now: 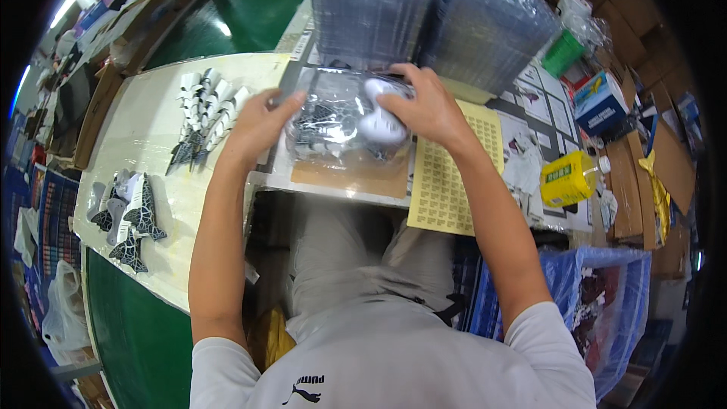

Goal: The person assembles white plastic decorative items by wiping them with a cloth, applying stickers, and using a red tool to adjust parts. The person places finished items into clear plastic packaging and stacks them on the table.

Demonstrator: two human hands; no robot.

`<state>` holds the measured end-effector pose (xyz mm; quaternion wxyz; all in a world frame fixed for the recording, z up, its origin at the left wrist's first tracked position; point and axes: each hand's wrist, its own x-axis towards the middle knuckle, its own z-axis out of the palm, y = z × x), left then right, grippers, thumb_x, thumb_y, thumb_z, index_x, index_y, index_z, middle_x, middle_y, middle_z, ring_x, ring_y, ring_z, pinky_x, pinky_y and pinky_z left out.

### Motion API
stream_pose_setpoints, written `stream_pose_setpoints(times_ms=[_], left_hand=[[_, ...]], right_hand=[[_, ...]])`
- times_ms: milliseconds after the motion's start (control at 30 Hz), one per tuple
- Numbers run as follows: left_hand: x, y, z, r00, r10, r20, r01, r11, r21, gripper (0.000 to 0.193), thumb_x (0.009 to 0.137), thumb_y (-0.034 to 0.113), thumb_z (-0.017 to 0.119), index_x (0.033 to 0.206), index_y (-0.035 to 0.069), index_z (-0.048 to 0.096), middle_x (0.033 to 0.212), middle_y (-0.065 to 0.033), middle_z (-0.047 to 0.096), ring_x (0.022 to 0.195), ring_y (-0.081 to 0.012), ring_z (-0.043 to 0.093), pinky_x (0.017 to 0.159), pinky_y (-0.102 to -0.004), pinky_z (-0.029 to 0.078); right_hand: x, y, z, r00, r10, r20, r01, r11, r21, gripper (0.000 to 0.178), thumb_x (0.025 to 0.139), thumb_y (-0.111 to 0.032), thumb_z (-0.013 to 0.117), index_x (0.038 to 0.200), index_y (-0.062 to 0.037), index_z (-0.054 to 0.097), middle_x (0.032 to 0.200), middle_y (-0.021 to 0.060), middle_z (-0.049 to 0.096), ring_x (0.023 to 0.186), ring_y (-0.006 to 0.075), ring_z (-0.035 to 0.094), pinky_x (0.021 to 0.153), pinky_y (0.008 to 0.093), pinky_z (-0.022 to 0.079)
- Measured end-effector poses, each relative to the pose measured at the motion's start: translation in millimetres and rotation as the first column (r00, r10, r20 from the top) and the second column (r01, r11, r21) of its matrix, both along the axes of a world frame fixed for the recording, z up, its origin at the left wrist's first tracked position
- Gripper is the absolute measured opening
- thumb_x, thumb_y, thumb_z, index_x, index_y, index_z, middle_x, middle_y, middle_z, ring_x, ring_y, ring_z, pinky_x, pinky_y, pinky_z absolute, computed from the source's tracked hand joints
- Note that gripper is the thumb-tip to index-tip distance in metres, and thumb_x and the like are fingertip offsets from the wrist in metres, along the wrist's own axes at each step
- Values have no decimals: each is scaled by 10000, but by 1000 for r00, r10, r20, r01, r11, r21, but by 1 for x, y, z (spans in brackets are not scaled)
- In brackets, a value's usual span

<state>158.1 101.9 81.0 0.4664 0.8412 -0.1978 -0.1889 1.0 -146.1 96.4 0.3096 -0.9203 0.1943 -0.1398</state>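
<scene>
In front of me, both hands are at a clear plastic blister tray (329,117), slightly blurred by motion. Inside it lie black pieces with a white crackle pattern, and on its right side a smooth white rounded piece (384,127). My left hand (256,127) has its thumb and curled fingers at the tray's left edge. My right hand (430,108) is closed over the right side, its thumb pressed by the white piece and its fingers at the far edge. A brown cardboard sheet (352,178) lies under the tray's near side.
Tall stacks of clear trays (371,11) stand behind. To the left lie black-and-white striped parts (204,110) and crackle-patterned fin-shaped parts (132,216). On the right are a yellow label sheet (447,185), a yellow bottle (568,179) and a blue box (600,100).
</scene>
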Motion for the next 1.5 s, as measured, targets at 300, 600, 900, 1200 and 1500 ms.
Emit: stream_pose_setpoints(times_ms=[300, 600, 900, 1200, 1500], left_hand=[[10, -7, -22, 840, -233, -490, 35, 924, -380, 1090, 901, 511, 813, 1659, -15, 232, 1426, -186, 590, 1195, -230, 622, 985, -380, 515], [3, 27, 17, 931, -48, -361, -157, 841, -517, 847, 900, 238, 690, 1657, 114, 330, 1389, -147, 597, 1218, -240, 611, 1004, -392, 512], [12, 32, 23, 939, 28, -342, -258, 712, -653, 824, 901, 118, 659, 1637, 5, 305, 1351, -175, 621, 1152, -238, 669, 959, -361, 568], [32, 48, 21, 949, 70, -306, -279, 636, -719, 811, 908, 125, 648, 1642, 39, 315, 1329, -193, 602, 1132, -268, 678, 942, -400, 596], [149, 55, 52, 900, 134, -415, -428, 453, -782, 413, 939, 237, 658, 1292, 35, 587, 1235, -141, 681, 1032, -337, 717, 905, -526, 614]], right_hand=[[-4, 17, -25, 980, -114, 161, -13, 780, 626, 944, 930, -383, 767, 1656, -20, 286, 1520, 251, 527, 1214, 271, 646, 1011, 364, 540], [46, 16, 8, 952, 151, 265, -277, 788, 549, 818, 961, -417, 726, 1581, 23, 424, 1421, 248, 603, 1157, 268, 688, 982, 356, 540], [63, 6, 11, 937, 145, 317, -224, 947, 229, 688, 969, -455, 726, 1472, -9, 582, 1312, 243, 681, 939, 217, 722, 824, 348, 576], [76, -17, 94, 774, 262, 576, 23, 898, -439, 199, 1010, -245, 717, 967, -54, 752, 833, 104, 745, 721, 226, 716, 664, 348, 550], [157, -97, 136, 910, 408, 74, -326, 814, -480, 400, 976, -424, 764, 901, -31, 786, 685, 30, 583, 663, 141, 556, 642, 351, 467]])
